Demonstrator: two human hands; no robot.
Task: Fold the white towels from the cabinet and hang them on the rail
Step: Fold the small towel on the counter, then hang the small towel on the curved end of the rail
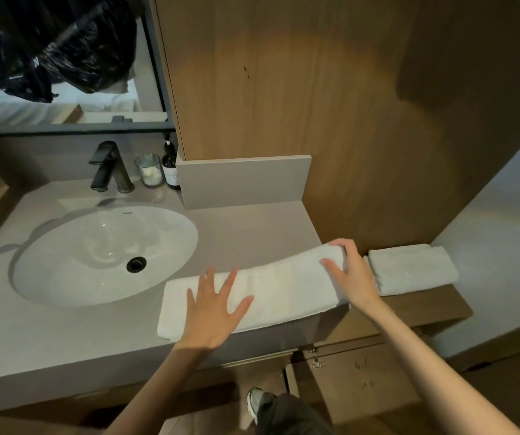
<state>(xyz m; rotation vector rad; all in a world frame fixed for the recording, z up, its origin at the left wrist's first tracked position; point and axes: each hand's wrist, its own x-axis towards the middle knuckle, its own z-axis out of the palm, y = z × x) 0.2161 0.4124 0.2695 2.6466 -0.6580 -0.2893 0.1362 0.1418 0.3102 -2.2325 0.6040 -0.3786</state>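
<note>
A long white towel point(284, 287), folded into a narrow strip, lies along the front right of the grey counter point(64, 334). My left hand point(214, 306) presses flat on its left part with fingers spread. My right hand point(351, 271) grips the towel's right end, thumb on top and fingers curled over the far edge. A second white towel point(415, 268), folded small, rests on the wooden ledge point(434, 306) just right of that hand. No rail shows in the head view.
An oval white sink point(73, 265) with a black tap point(108, 167) is set in the counter at left. A glass point(149, 169) and dark bottle point(171, 166) stand by the wooden wall panel point(315, 89). An open cabinet door point(362, 381) hangs below the ledge.
</note>
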